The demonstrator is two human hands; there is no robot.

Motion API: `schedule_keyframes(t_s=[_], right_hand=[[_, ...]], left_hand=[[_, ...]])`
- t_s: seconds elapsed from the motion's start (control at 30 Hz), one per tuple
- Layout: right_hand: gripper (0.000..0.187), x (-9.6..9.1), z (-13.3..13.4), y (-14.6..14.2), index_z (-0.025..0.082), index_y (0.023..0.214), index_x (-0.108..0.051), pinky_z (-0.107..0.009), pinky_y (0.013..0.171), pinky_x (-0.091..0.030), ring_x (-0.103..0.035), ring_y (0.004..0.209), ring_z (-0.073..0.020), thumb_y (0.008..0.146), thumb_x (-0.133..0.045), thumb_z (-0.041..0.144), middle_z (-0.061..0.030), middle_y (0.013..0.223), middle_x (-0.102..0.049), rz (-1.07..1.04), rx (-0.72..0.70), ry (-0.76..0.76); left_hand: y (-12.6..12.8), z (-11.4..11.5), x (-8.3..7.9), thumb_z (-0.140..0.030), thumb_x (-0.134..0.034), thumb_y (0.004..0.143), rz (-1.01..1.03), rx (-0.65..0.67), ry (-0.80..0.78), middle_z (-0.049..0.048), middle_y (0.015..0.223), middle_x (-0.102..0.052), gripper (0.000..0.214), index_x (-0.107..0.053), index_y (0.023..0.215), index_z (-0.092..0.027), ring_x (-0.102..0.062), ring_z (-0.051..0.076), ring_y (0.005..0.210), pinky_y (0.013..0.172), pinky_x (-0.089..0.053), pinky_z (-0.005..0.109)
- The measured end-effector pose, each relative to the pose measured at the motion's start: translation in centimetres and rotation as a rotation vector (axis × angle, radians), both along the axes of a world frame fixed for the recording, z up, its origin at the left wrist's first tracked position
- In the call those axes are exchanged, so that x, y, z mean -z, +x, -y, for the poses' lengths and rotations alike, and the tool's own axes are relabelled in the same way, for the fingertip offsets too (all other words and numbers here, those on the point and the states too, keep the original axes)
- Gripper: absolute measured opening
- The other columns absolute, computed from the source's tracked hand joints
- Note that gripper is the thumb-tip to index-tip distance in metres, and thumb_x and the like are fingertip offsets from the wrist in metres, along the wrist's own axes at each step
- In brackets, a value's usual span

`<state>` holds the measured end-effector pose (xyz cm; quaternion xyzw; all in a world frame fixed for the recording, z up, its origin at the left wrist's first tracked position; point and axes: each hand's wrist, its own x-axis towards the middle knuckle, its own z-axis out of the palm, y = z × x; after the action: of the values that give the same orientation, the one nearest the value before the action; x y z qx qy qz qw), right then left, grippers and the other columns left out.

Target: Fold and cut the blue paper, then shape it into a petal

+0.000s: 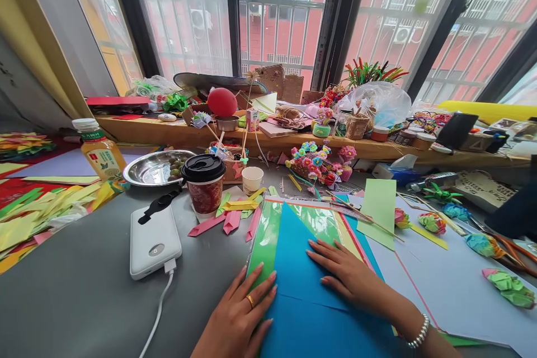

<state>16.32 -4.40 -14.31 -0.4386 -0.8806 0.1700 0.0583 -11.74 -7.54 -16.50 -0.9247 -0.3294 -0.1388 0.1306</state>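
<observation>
Onto the blue paper [293,268], front and centre atop the plastic-wrapped pack [268,221]: apparently folded once to a slanted tip, seemingly mid-job, with more creasing perhaps left. Resting flat on it with left hand [243,307] and right hand [350,271], gripping nothing. Can't tell slit from flap edge midway down; cropped below by the frame. Farther right, out to finished-looking paper buds [434,222].

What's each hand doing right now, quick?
Left hand: open, fingers spread at the blue paper's left edge, gripping nothing.
Right hand: open, resting on the blue paper, gripping nothing.
</observation>
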Motion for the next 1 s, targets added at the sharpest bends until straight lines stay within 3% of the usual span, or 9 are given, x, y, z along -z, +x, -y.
schedule_keyframes(t_s=[0.13, 0.27, 0.47, 0.63, 0.73, 0.9, 1.0], right_hand=[[0.05, 1.1, 0.6, -0.7, 0.028, 0.135, -0.02, -0.051, 0.103, -0.015, -0.015, 0.129, -0.0232, 0.088, -0.023, 0.046, -0.0004, 0.142, -0.017, 0.007, 0.097, 0.035], [0.052, 1.4, 1.0, -3.1, 0.024, 0.134, -0.026, -0.053, 0.102, -0.016, -0.019, 0.128, -0.0252, 0.088, -0.02, 0.048, -0.0021, 0.14, -0.021, 0.048, 0.235, 0.079], [0.046, 0.7, 0.8, -6.6, 0.017, 0.129, -0.038, -0.054, 0.1, -0.02, -0.026, 0.125, -0.0283, 0.088, -0.029, 0.035, -0.0069, 0.136, -0.032, 0.104, 0.454, 0.137], [0.041, -0.2, 0.0, -3.4, 0.019, 0.123, -0.046, -0.047, 0.1, -0.026, -0.037, 0.121, -0.0246, 0.086, -0.037, 0.034, -0.0057, 0.132, -0.041, -0.034, 0.317, 0.049], [0.05, -0.2, -0.1, -0.9, 0.024, 0.125, -0.044, -0.048, 0.102, -0.023, -0.03, 0.125, -0.0255, 0.08, -0.045, 0.046, -0.0027, 0.132, -0.04, -0.094, 0.163, -0.022], [0.062, 0.3, 0.6, 0.1, 0.026, 0.13, -0.035, -0.055, 0.102, -0.012, -0.021, 0.128, -0.0284, 0.075, -0.047, 0.055, -0.0039, 0.137, -0.032, -0.117, 0.133, -0.068], [0.062, 0.5, 0.7, -0.2, 0.027, 0.131, -0.033, -0.055, 0.102, -0.01, -0.019, 0.128, -0.0283, 0.076, -0.046, 0.054, -0.004, 0.137, -0.031, -0.113, 0.132, -0.059]], left_hand=[[0.2, -0.3, -0.8, -0.025, -0.043, 0.083, 0.047, -0.043, 0.05, 0.0024, 0.125, -0.049, 0.038, -0.048, 0.12, -0.024, -0.047, 0.026, 0.113, 0.087, -0.046, 0.042], [1.6, -0.7, -1.1, -0.022, -0.043, 0.082, 0.049, -0.064, 0.131, 0.0051, 0.125, -0.048, 0.035, -0.052, 0.117, -0.019, -0.05, 0.025, 0.109, 0.084, -0.049, 0.038], [5.1, -0.8, 0.1, -0.035, -0.042, 0.084, 0.009, -0.052, 0.09, 0.0095, 0.128, -0.044, 0.046, -0.041, 0.125, -0.012, -0.048, 0.027, 0.111, 0.083, -0.049, 0.04], [4.5, -0.9, 0.5, -0.041, -0.037, 0.085, -0.01, -0.032, 0.057, 0.0071, 0.131, -0.039, 0.051, -0.035, 0.128, -0.014, -0.044, 0.025, 0.115, 0.084, -0.048, 0.039], [3.6, -1.1, -0.1, -0.038, -0.036, 0.086, -0.022, -0.02, 0.023, 0.0051, 0.13, -0.04, 0.045, -0.04, 0.126, -0.017, -0.045, 0.023, 0.114, 0.084, -0.049, 0.038], [4.7, -1.3, -0.7, -0.037, -0.036, 0.086, 0.004, -0.08, -0.007, 0.0057, 0.12, -0.053, 0.037, -0.055, 0.112, -0.018, -0.051, 0.024, 0.108, 0.084, -0.049, 0.039], [6.2, -1.3, -0.2, -0.042, -0.039, 0.084, 0.05, -0.162, 0.025, 0.0116, 0.124, -0.048, 0.046, -0.051, 0.117, -0.013, -0.048, 0.027, 0.111, 0.084, -0.048, 0.041]])
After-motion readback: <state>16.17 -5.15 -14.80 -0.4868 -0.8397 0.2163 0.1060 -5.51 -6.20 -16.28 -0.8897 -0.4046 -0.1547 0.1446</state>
